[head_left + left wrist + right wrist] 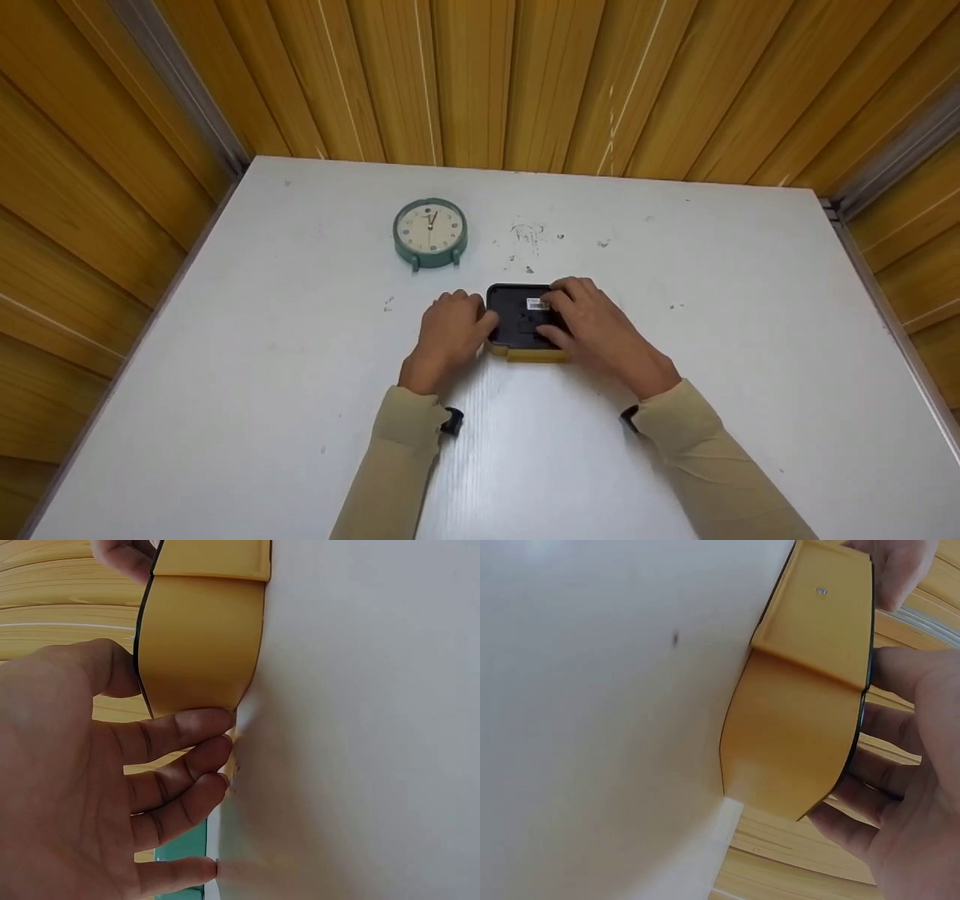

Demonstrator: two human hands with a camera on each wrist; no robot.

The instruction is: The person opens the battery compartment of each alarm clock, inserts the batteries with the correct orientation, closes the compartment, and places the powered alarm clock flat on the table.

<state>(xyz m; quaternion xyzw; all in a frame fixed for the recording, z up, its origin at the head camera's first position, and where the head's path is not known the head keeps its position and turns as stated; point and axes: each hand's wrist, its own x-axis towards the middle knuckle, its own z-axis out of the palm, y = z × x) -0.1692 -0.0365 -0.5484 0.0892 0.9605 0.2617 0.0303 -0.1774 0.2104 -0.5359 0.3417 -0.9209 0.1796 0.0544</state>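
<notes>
A yellow desk clock (538, 356) lies with its black back (510, 311) facing up, a white barcode label and a small square hatch showing on it. My left hand (450, 326) holds its left end, thumb at the black rim and index finger along the yellow side (199, 645); the other fingers point down toward the tabletop. From the right, my right hand (600, 322) reaches over the back. Its thumb lies by the hatch and its bent fingers touch the back near the label. In the right wrist view those fingertips (877, 724) disappear behind the black rim.
A round green clock (430, 229) with a cream dial lies face up on the white table (262, 360), beyond my left hand. Dark scuffs mark the tabletop behind the yellow clock. Wood-look panels (472, 82) enclose the back and sides.
</notes>
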